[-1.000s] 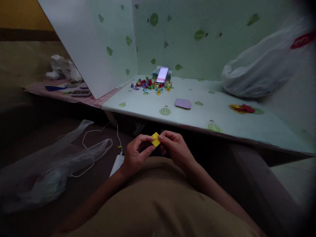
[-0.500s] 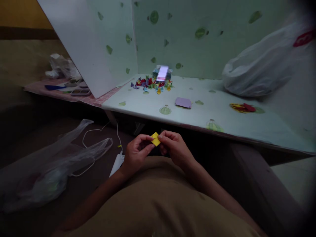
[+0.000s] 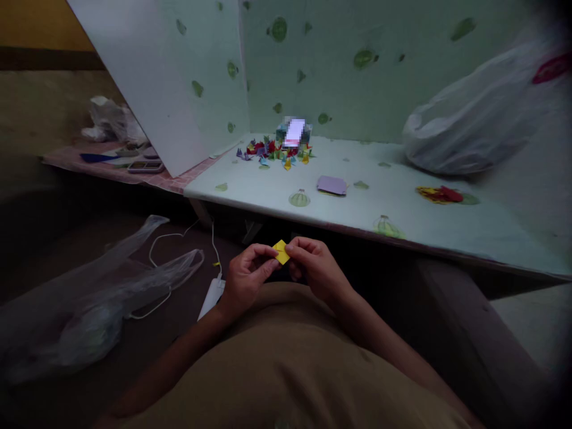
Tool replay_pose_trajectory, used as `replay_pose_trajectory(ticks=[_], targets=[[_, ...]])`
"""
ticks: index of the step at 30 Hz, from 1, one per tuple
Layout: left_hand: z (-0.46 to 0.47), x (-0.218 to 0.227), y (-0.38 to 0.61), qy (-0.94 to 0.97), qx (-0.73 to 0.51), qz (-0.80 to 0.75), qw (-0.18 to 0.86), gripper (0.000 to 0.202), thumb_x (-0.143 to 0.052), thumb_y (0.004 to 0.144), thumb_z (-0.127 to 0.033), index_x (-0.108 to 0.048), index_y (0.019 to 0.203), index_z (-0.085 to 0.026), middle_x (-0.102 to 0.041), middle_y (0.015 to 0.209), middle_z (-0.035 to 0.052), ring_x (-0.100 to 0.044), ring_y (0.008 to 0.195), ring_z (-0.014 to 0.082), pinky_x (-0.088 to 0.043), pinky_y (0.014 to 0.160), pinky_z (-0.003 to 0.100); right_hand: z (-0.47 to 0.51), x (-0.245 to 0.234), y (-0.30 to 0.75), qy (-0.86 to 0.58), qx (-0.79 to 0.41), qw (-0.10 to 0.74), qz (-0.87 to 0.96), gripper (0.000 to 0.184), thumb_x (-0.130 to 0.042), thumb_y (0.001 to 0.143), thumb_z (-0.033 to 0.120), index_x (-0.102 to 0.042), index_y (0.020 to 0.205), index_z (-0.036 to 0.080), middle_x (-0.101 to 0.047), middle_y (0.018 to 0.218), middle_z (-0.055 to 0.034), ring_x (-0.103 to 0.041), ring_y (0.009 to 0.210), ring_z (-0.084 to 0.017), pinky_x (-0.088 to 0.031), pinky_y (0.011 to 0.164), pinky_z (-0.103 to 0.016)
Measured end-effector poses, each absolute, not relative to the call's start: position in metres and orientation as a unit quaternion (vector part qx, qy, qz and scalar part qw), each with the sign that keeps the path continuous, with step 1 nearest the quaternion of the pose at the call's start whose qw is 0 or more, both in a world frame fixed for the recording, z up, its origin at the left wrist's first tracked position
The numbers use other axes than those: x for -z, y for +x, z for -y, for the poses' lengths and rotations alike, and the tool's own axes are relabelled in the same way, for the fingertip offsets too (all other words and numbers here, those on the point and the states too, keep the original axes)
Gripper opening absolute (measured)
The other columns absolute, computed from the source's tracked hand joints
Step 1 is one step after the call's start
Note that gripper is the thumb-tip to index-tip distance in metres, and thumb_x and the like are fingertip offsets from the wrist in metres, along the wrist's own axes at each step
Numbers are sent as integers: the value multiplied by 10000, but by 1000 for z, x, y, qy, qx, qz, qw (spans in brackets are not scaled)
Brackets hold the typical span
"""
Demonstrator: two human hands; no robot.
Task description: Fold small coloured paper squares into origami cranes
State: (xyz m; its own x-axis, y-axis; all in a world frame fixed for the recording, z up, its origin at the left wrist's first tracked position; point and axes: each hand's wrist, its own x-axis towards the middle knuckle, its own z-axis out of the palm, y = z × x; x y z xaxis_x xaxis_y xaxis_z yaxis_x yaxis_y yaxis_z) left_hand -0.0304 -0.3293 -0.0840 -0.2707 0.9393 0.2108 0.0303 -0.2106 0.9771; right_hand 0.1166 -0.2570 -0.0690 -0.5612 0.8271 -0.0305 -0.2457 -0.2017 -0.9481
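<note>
A small folded square of yellow paper (image 3: pixel 281 252) is held over my lap, turned with one corner up like a diamond. My left hand (image 3: pixel 248 271) pinches its left side between thumb and fingers. On the opposite side, my right hand (image 3: pixel 316 266) grips it, thumb on the upper face; the other right fingers curl behind, partly hidden. Beyond my hands on the table lies a stack of purple paper squares (image 3: pixel 331 185). Farther back stand several folded paper cranes (image 3: pixel 268 150) in many colours, close to a lit phone (image 3: pixel 294 132) propped upright.
The table's front edge (image 3: pixel 339 229) runs just past my hands. Red and yellow paper pieces (image 3: pixel 440 194) lie at right, near a white plastic bag (image 3: pixel 465 125). Low on the left are a clear plastic bag (image 3: pixel 89 328), a white power bank (image 3: pixel 211 298) and its cable.
Hands and yellow paper stay almost in place. My left thumb has shifted slightly up along the paper's lower left edge.
</note>
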Motion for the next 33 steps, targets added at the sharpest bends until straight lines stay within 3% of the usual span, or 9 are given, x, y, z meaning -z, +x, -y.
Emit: replay_pose_trajectory(ticks=[13,18,23,33], targets=[[329,83,-29,472,-635,-484,374,173,-736,782,-250,-660,925,-188,-683,818,7,-655,725,127,-537,678,235,257,71,112,-282,-781,336,444,280,-762,703,343,-564,611,168,-528,468,50,-409,372,-51,-328,405,-193],[329,87,-32,539,-595,-527,279,99,-681,839,-232,-664,929,-194,-677,830,13,-635,722,124,-506,651,227,257,74,112,-289,-728,373,497,312,-736,765,362,-553,602,170,-516,466,52,-410,393,-54,-323,427,-199],[329,91,-34,568,-592,-536,200,60,-676,868,-253,-678,898,-201,-688,884,26,-655,805,148,-522,756,270,259,76,113,-290,-697,376,538,292,-719,800,380,-591,643,169,-534,502,48,-426,416,-59,-322,441,-200],[326,86,-29,536,-612,-531,237,71,-652,859,-245,-642,825,-184,-673,874,25,-626,770,137,-504,696,246,260,78,112,-298,-655,392,573,294,-694,821,388,-581,654,173,-528,519,51,-432,439,-70,-321,457,-213]])
